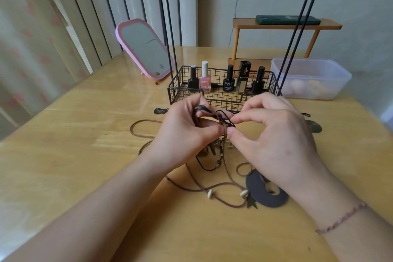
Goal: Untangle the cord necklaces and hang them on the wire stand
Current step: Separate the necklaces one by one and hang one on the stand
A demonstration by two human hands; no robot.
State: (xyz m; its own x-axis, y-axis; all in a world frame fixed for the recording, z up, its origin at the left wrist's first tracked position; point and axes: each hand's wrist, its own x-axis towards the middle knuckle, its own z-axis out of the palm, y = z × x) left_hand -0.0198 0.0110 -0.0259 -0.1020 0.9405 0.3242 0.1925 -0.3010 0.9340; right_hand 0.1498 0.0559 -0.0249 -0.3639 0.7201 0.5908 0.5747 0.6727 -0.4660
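A wooden bench fills most of the view. At its far side stands a black wire stand, its thin rods rising out of the top of the picture and its basket base holding five small bottles in a row. To the right of the basket sits a clear plastic box, in front of a small wooden shelf; to the left leans a pink-framed mirror. Just in front of the basket the left hand and right hand meet above the bench, each with fingers curled and pinching the same dark knot of the cord necklaces. The rest of the tangle hangs and trails onto the bench below the hands, brown and black loops spreading toward the person, with a dark flat ring pendant lying partly under the right wrist and two pale shells strung on a brown cord beside it. A thin braided bracelet circles the right wrist.
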